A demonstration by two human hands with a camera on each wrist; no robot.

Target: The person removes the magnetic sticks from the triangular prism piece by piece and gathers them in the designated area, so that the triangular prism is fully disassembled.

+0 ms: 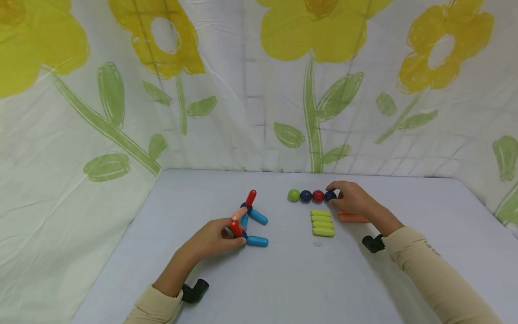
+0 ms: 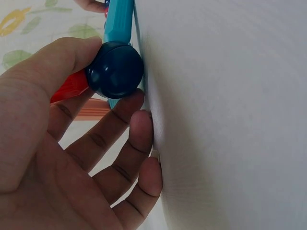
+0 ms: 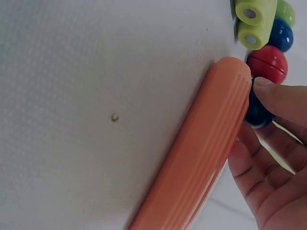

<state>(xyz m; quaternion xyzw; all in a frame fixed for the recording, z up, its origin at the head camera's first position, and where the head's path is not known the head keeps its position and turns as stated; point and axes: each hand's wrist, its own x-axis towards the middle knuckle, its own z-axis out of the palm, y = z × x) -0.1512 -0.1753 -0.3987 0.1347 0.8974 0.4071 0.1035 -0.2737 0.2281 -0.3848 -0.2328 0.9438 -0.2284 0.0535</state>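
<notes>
Left of the table's middle stands a built piece of balls and sticks. My left hand point(image 1: 212, 238) holds it at its near navy ball point(image 2: 116, 70), thumb against the ball and fingers curled around behind. A red stick point(image 1: 235, 227) rises from that ball, and a blue stick point(image 1: 257, 241) points right. The far navy ball point(image 1: 246, 207) joins another red stick point(image 1: 251, 197), an orange stick point(image 1: 239, 213) and blue sticks. At the right end of a ball row, my right hand point(image 1: 351, 198) pinches a navy ball point(image 3: 258, 112) between thumb and fingers.
The row continues left with a red ball point(image 1: 318, 196), another navy ball point(image 1: 305, 196) and a green ball point(image 1: 293, 195). Several yellow-green sticks point(image 1: 322, 225) lie in front. Orange sticks point(image 1: 353, 218) lie under the right wrist. A flowered curtain point(image 1: 259, 112) hangs behind the table.
</notes>
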